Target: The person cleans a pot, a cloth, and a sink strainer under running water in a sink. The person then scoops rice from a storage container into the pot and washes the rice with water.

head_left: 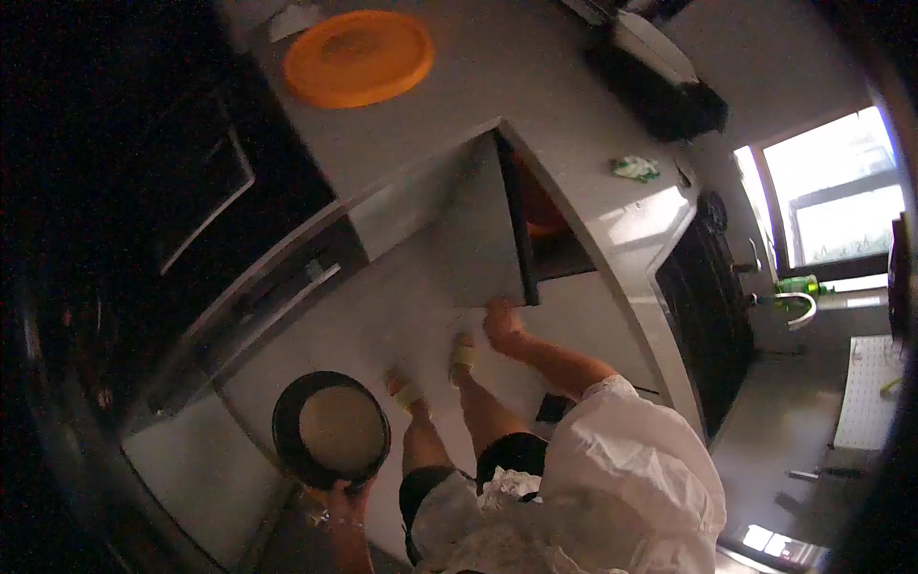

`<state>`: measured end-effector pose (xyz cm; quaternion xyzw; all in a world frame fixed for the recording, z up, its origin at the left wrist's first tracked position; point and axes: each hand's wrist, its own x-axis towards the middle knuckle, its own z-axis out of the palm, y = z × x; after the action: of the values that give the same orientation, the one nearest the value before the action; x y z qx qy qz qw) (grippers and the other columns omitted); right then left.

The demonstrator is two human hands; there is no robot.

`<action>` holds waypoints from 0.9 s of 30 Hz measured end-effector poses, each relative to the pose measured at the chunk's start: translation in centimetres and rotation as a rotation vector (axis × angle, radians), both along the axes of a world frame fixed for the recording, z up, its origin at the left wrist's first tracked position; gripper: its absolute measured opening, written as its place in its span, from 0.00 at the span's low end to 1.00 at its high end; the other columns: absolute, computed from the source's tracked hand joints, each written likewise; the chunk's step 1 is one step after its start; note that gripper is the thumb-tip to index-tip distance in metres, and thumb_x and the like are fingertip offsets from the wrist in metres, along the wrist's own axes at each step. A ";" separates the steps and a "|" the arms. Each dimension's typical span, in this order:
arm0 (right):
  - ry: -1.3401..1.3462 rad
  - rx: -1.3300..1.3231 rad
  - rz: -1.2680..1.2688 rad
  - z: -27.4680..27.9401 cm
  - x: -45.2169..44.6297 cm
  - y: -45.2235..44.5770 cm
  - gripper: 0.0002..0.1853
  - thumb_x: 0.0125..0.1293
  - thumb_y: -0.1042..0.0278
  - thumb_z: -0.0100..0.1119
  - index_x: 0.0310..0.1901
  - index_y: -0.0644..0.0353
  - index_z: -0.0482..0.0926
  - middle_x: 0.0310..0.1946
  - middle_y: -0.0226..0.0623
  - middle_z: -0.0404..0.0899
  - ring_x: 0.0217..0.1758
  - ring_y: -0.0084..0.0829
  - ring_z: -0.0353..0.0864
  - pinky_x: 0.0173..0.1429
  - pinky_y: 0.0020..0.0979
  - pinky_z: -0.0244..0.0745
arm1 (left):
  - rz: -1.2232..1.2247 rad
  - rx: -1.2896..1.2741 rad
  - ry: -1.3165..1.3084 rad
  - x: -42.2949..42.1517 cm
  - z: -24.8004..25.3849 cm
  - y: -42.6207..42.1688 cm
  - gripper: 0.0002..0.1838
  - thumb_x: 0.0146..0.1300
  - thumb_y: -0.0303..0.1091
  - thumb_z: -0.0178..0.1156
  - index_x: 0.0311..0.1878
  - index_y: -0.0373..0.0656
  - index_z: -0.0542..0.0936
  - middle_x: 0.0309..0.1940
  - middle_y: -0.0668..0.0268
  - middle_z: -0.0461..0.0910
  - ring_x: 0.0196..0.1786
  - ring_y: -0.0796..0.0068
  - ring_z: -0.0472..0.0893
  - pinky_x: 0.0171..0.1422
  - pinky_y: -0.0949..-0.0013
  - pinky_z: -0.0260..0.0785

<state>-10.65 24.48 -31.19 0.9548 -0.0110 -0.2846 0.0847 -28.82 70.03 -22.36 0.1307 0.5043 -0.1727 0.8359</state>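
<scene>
My left hand [350,499] is closed on the near rim of a dark round pan [287,435], held low over the floor on the left. The pan's inside shows a pale, beige round area; whether that is its base or some contents, I cannot tell. At the lower corner of an open cabinet door [478,239], my right hand [503,325] has its fingers curled at the edge. Behind the door, the cabinet opening [564,253] shows a dark interior with something reddish inside.
An orange round lid or plate [359,59] lies on the corner countertop [459,86]. A small green-and-white packet [636,169] sits near the dark sink [703,306] and its faucet [798,311]. The oven handle [296,289] juts out at left. My feet are on the floor below.
</scene>
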 end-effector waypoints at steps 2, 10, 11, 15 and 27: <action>-0.069 -0.076 -0.016 1.7 -0.8 -5.1 0.14 0.52 0.65 0.59 0.40 0.61 0.78 0.48 0.41 0.72 0.55 0.40 0.67 0.57 0.33 0.63 | -0.072 0.003 -0.023 0.1 -0.2 -0.4 0.31 0.46 0.22 0.55 0.58 0.35 0.63 0.57 0.51 0.65 0.56 0.54 0.69 0.50 0.50 0.71; 0.067 0.007 0.155 6.5 1.1 -13.8 0.08 0.53 0.71 0.55 0.33 0.58 0.82 0.40 0.40 0.77 0.48 0.37 0.73 0.55 0.39 0.66 | -0.125 -0.208 0.141 3.2 1.9 -4.2 0.31 0.46 0.23 0.53 0.59 0.31 0.61 0.57 0.47 0.63 0.57 0.47 0.66 0.52 0.56 0.73; 0.017 0.142 0.047 5.5 1.0 -14.2 0.07 0.52 0.70 0.56 0.31 0.61 0.82 0.38 0.42 0.78 0.46 0.40 0.75 0.51 0.40 0.68 | -0.088 -0.223 0.154 3.2 2.1 -4.7 0.32 0.46 0.22 0.52 0.59 0.31 0.60 0.58 0.47 0.62 0.58 0.43 0.65 0.56 0.54 0.73; -0.128 0.628 -0.425 9.0 -2.2 -12.6 0.19 0.55 0.75 0.52 0.50 0.62 0.70 0.40 0.52 0.76 0.41 0.47 0.77 0.40 0.41 0.73 | -0.033 -0.103 0.204 5.7 4.7 -9.4 0.30 0.48 0.23 0.52 0.57 0.27 0.60 0.56 0.45 0.64 0.57 0.41 0.67 0.55 0.55 0.74; -0.371 0.950 -1.056 16.6 -1.0 -8.7 0.37 0.55 0.78 0.53 0.63 0.69 0.44 0.22 0.45 0.76 0.25 0.36 0.77 0.31 0.36 0.73 | -0.056 -0.141 0.010 3.8 3.3 -7.3 0.26 0.47 0.21 0.54 0.53 0.26 0.64 0.50 0.46 0.71 0.51 0.41 0.73 0.56 0.45 0.71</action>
<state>-11.62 15.77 -14.61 0.7886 -0.3592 -0.0952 -0.4899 -24.98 62.70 -19.04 0.0849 0.4911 -0.2317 0.8354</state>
